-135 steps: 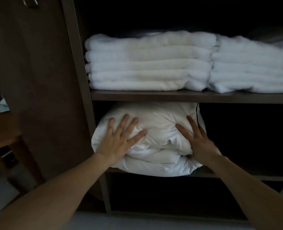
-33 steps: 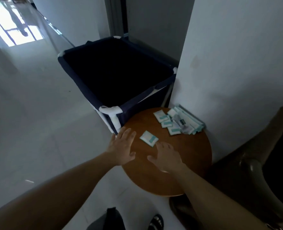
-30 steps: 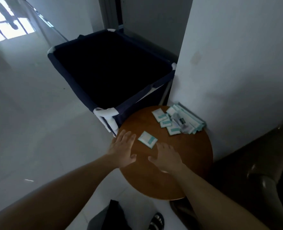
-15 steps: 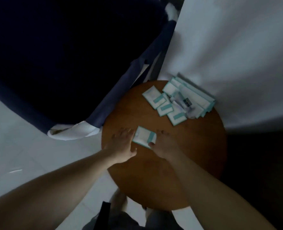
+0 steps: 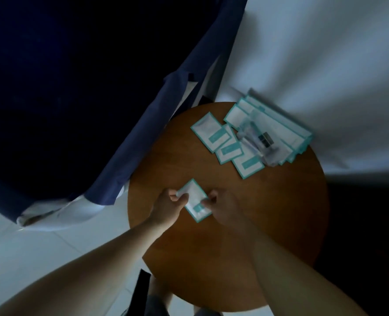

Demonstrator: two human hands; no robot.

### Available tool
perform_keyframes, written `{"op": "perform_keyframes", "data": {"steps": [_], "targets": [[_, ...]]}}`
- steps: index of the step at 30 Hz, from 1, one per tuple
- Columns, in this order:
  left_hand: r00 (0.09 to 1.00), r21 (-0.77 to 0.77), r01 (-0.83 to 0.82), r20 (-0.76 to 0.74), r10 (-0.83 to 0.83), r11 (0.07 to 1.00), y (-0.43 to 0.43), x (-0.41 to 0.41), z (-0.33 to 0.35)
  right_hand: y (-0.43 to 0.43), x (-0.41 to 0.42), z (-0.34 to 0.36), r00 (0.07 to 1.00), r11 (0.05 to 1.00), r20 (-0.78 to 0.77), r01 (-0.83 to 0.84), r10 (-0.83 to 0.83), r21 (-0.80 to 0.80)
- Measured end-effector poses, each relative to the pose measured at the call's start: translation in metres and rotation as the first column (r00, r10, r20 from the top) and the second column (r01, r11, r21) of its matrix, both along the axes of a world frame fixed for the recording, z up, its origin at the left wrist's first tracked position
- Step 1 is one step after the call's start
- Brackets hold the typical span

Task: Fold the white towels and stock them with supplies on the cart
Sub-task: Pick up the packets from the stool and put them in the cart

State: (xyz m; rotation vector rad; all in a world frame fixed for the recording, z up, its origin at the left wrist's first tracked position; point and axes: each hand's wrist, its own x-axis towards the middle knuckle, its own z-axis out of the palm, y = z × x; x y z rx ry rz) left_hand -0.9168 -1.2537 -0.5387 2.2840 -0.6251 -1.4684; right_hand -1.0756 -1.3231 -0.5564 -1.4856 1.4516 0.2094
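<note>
Obs.: supply packet (image 5: 194, 200), white w/ teal border, is at near-centre of round wooden table (image 5: 268, 215), held betw. both hands. Left hand (image 5: 169, 207) pinches its upper-left corner, thumb and fingers curled onto the edge; right hand (image 5: 225, 208) pinches the lower-right edge likewise. Cannot tell whether pkt is lifted clear or touching the tabletop. Other packets (image 5: 227, 144) lie overlapped at table's far side, beside a stack of longer sachets (image 5: 284, 131) against the wall (image 5: 325, 65), well apart from the hands. Navy fabric bin (image 5: 125, 144) stands just beside table on the left. Assessment: step in hand is pick-up of a single pkt for stocking. Rec.: grip the sealed border, not the filled middle, to avoid creasing or bursting; lift straight up before moving off so it doesn't drag; pass to one hand once secure, freeing the other to gather the rest; printed side up, edges squared for neat stacking.
</note>
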Motion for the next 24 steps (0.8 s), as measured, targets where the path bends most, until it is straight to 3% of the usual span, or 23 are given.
{"op": "perform_keyframes", "data": {"steps": [3, 5, 7, 8, 10, 11, 13, 18, 24], "targets": [[0.945, 0.036, -0.23, -0.229, 0.232, 0.972, -0.015, -0.01, 0.008, -0.007, -0.001, 0.013, 0.912, 0.952, 0.294, 0.238, -0.287, 0.192], [0.899, 0.037, -0.329, -0.294, 0.325, 0.944, -0.026, -0.014, 0.012, -0.018, -0.001, 0.022, 0.881, 0.94, 0.364, 0.21, -0.3, 0.267], [0.896, 0.014, -0.363, -0.27, 0.353, 0.932, -0.037, -0.013, 0.012, -0.036, 0.0, 0.027, 0.901, 0.97, 0.38, 0.143, -0.209, 0.196], [0.893, -0.005, -0.381, -0.26, 0.367, 0.925, -0.042, -0.011, 0.012, -0.049, 0.002, 0.025, 0.938, 0.993, 0.328, 0.088, -0.108, 0.074], [0.895, -0.039, -0.388, -0.254, 0.366, 0.921, -0.051, -0.006, 0.012, -0.08, 0.009, 0.019, 0.994, 0.964, 0.052, -0.078, 0.094, -0.254], [0.904, -0.052, -0.373, -0.244, 0.351, 0.926, -0.054, -0.003, 0.011, -0.097, 0.014, 0.018, 0.996, 0.924, -0.053, -0.09, 0.075, -0.371], [0.909, -0.067, -0.367, -0.236, 0.342, 0.928, -0.059, 0.002, 0.009, -0.127, 0.026, 0.015, 0.995, 0.849, -0.096, -0.051, 0.0, -0.527], [0.916, -0.074, -0.362, -0.214, 0.34, 0.929, -0.057, 0.011, 0.0, -0.16, 0.048, -0.004, 0.916, 0.789, -0.38, -0.326, 0.128, -0.521], [0.932, -0.099, -0.358, -0.106, 0.348, 0.929, -0.045, 0.014, -0.001, -0.139, 0.033, -0.008, 0.976, 0.886, -0.208, -0.153, 0.066, -0.439]]}}
